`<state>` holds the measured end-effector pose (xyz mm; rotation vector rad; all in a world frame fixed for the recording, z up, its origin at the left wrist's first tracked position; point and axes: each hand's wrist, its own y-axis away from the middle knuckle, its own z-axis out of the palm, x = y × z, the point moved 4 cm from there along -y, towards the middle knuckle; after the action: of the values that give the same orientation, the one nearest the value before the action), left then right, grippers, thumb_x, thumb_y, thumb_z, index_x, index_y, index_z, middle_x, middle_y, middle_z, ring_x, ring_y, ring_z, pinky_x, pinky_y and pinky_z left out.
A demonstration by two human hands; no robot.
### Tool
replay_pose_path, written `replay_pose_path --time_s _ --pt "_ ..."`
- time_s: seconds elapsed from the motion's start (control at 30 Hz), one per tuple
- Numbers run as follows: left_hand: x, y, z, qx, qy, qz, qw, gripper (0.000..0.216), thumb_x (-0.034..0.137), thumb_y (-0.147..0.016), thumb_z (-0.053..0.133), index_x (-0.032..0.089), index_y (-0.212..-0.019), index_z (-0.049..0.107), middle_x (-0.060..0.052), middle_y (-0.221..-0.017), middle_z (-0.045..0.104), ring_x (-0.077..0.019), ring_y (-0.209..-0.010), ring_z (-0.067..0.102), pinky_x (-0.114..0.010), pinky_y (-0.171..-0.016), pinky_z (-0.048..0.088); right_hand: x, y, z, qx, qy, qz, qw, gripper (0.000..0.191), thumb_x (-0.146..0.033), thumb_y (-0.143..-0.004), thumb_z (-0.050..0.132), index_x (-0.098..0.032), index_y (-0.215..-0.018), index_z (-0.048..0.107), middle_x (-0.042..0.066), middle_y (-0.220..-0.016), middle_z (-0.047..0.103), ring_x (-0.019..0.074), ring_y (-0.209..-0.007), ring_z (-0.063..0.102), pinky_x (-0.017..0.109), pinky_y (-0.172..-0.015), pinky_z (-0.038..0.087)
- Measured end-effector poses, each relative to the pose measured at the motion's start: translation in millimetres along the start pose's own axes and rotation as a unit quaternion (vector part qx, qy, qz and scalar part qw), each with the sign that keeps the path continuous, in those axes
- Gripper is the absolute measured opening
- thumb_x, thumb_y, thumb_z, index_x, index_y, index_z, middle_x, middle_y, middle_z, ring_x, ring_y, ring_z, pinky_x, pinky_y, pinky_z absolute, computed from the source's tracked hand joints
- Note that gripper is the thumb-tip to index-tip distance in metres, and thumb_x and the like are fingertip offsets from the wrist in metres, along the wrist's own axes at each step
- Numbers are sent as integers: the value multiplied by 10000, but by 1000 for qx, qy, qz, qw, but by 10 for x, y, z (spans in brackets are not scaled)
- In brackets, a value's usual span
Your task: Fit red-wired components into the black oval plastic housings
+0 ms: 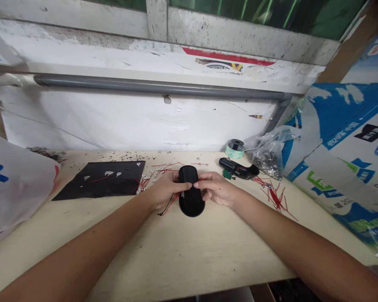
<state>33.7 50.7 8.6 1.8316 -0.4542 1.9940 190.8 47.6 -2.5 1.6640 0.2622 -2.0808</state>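
Observation:
Both of my hands hold a black oval plastic casing (192, 203) upright-on-end above the bench top, its lower end near the surface. My left hand (165, 189) grips its left side, and my right hand (217, 188) pinches its right side at the upper part. Thin red and black wires (167, 207) trail from under my left hand toward the bench. A short red wire runs between my fingertips at the casing's upper edge. Where the wires attach is hidden by my fingers.
Left of my hands lies a black mat (113, 179) with small white pieces. Small metal terminals (154, 174) and cut red wires (275, 197) are scattered on the bench. Further back are a black tool (237, 168), a tape roll (234, 150) and a bag of metal parts (267, 159).

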Motion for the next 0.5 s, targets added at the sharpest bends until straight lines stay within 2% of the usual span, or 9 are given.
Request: replay_pose_path --time_s 0.13,0.3,0.4,0.5 --pt "-20 -13 -3 6 12 3 1000 246 254 -679 825 109 -808 675 -3 -659 597 -71 -523 469 -205 -477 288 14 1 -11 6 6 4 1000 371 -289 -622 877 -113 -925 755 68 -789 733 147 -648 679 208 -512 549" --pt "7 -3 -28 17 73 -15 997 260 194 -660 835 102 -861 697 3 -650 612 -56 -493 469 -188 -463 327 -7 17 37 22 -11 -21 999 373 -315 -642 892 -140 -941 756 75 -854 737 157 -695 683 233 -553 572" --pt "19 -9 -70 21 166 -23 986 263 170 -693 820 100 -919 705 -58 -778 692 -111 -641 614 -200 -592 478 -33 22 67 46 -19 -43 998 387 -413 -732 829 -151 -1002 737 103 -969 722 194 -780 685 319 -616 618" --pt "20 -42 -144 66 244 -20 967 233 173 -770 770 86 -973 695 -112 -930 719 -161 -792 675 -246 -737 559 -94 56 23 131 41 -116 984 340 -437 -800 732 -166 -1002 702 105 -992 686 176 -685 648 306 -512 579"
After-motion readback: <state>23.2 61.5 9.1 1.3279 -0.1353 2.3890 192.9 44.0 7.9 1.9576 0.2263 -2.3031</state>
